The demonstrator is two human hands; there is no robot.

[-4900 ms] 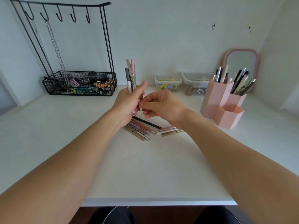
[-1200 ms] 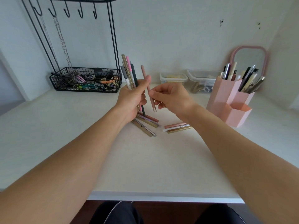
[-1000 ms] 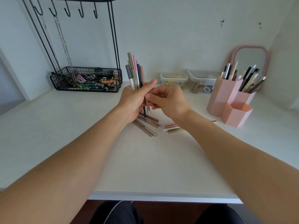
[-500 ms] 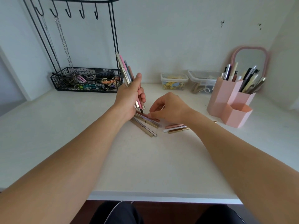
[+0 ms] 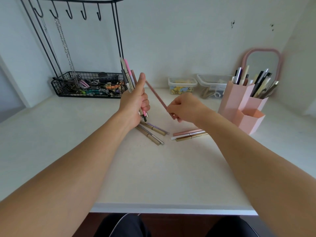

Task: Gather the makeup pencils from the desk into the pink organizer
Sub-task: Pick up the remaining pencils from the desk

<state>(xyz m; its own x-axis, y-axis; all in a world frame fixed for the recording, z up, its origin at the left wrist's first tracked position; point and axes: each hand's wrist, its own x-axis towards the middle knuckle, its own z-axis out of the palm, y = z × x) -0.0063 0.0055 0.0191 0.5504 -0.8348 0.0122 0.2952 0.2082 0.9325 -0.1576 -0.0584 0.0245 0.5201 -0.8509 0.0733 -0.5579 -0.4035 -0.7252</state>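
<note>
My left hand (image 5: pixel 135 101) is closed around a bundle of makeup pencils (image 5: pixel 128 76) that stick up above my fist. My right hand (image 5: pixel 185 107) pinches a dusty-pink pencil (image 5: pixel 155 95), tilted up and left toward the bundle, lifted off the desk. Several pencils (image 5: pixel 152 132) lie in a heap on the white desk below my left hand, and a few more pencils (image 5: pixel 189 134) lie side by side under my right wrist. The pink organizer (image 5: pixel 242 106) stands at the right, its two tall cells holding pencils and brushes, its low front cell showing nothing inside.
A black wire basket (image 5: pixel 89 86) with a hook rack and hanging chains stands at the back left. Two small clear boxes (image 5: pixel 198 84) sit against the wall. A pink-framed mirror (image 5: pixel 262 62) leans behind the organizer. The desk's front edge (image 5: pixel 171 208) is near my body.
My right hand has picked a dusty-pink pencil off the heap and raised it toward my left hand. The left hand keeps its bundle, now held more upright.
</note>
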